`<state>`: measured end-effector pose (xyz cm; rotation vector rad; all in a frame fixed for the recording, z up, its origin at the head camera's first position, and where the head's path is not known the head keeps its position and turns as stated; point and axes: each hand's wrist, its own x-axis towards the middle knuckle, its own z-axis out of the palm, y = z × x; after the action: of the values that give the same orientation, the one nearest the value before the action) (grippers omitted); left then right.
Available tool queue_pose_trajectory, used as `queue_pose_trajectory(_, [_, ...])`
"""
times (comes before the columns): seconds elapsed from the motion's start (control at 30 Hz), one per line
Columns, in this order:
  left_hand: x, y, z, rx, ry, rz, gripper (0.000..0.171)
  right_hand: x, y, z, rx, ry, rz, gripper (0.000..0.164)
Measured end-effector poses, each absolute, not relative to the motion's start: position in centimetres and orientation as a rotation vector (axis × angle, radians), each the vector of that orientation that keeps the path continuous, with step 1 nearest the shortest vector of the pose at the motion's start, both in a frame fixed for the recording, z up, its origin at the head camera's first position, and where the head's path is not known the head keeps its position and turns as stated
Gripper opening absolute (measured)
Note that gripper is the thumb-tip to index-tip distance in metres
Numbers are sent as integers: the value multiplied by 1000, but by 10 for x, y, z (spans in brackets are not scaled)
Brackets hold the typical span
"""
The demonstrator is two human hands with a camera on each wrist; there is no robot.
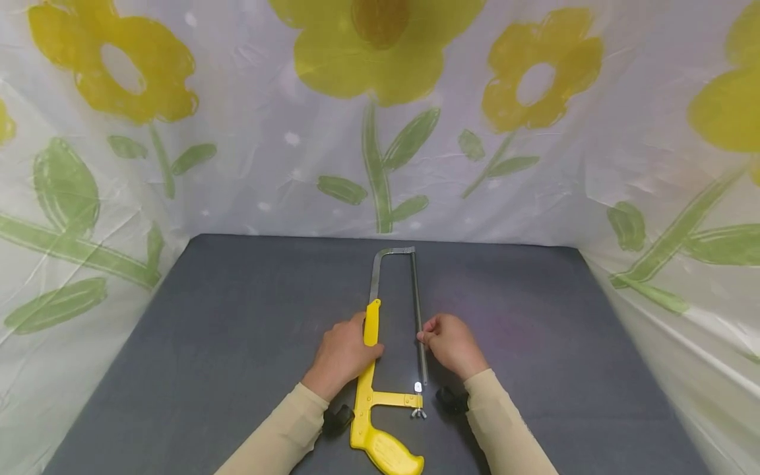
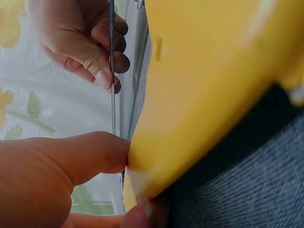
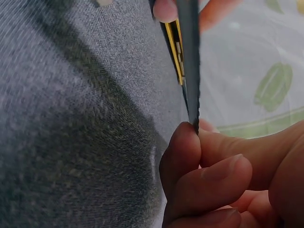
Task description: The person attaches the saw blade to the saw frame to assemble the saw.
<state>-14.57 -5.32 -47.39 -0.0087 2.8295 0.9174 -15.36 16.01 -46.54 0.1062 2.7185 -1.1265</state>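
A hacksaw with a yellow frame (image 1: 363, 396) and yellow handle (image 1: 393, 454) lies lengthwise before me, its silver front arm (image 1: 376, 277) bending right at the far end. My left hand (image 1: 343, 355) grips the yellow spine, thumb across its top. Between thumb and fingertips, my right hand (image 1: 452, 344) pinches the thin dark saw blade (image 1: 417, 290). The blade's far end is at the tip of the silver arm. Its near end lies just right of the blade holder (image 1: 418, 387), above the wing nut (image 1: 419, 413). Fine teeth show along the blade (image 3: 191, 61) in the right wrist view.
A dark grey cloth covers the table (image 1: 249, 316). White curtains (image 1: 249, 171) with yellow flowers and green leaves hang behind it and on both sides. Black wrist devices sit below each hand, the left one (image 1: 338, 421) beside the saw's spine.
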Motion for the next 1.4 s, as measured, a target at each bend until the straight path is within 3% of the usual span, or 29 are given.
queue_pose_trajectory(1.4, [-146,-51,-475,-49,2828,886,75,-157,156,-476,103,2675,-1110,16])
